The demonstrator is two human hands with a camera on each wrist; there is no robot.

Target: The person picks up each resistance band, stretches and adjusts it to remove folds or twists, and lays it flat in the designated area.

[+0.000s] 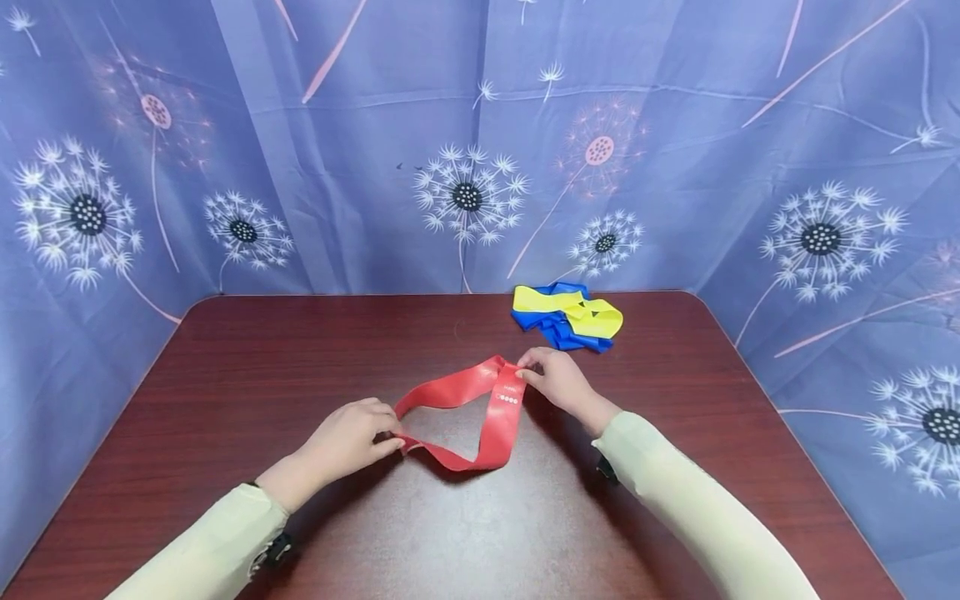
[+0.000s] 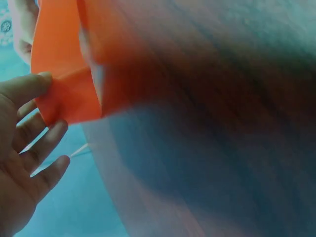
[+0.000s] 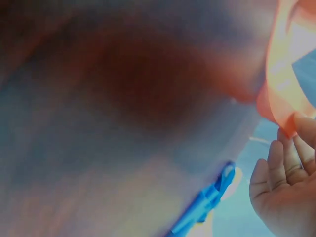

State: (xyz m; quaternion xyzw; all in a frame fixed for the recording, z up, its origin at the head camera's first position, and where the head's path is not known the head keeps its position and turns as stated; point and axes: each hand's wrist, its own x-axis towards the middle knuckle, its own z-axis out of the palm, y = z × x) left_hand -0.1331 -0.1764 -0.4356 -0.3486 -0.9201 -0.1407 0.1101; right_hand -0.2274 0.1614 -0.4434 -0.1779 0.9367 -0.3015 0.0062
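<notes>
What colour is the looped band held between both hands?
Red. The band shows best in the head view; both wrist views look orange.

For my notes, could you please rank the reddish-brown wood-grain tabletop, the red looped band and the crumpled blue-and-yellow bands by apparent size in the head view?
1. Tabletop
2. Red looped band, by outline
3. Blue-and-yellow bands, farther back
</notes>
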